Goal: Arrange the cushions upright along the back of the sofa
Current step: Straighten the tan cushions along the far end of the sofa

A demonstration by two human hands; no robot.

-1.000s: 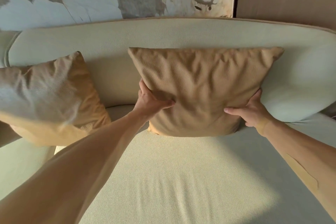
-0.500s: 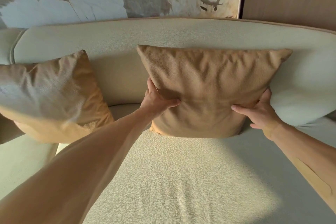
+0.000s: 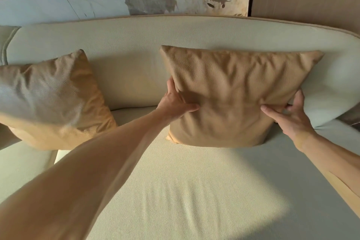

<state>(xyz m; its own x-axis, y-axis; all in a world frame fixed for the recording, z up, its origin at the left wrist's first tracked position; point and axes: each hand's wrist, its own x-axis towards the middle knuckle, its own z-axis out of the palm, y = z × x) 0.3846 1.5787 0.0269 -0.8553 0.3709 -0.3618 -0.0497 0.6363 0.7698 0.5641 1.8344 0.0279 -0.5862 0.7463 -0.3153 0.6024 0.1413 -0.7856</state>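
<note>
So, using the cream, curved, pebbly-fabric sofa backrest (image 3: 136, 33) as the reference: far left of it there's a tan, square, soft-fabric cushion (image 3: 50, 101) already propped against it, leaning a bit, one corner pointing up. Well apart from that one, to the right, sits a second tan square cushion (image 3: 233, 95), standing on its bottom edge on the cream seat (image 3: 194, 191) with its top edge touching the backrest.

Left hand (image 3: 175, 101) is clamped on that second cushion's left edge, thumb across the front, fingers tucked behind. Right hand (image 3: 290, 117) pinches the lower right edge the same way. So both hands are holding it, one per side, about level and equally near.

The key bit: the cushion is straight ahead of the hands, wide axis running left to right along the backrest. I'd guess what's left is a small push back and a squaring-up before letting go.
</note>
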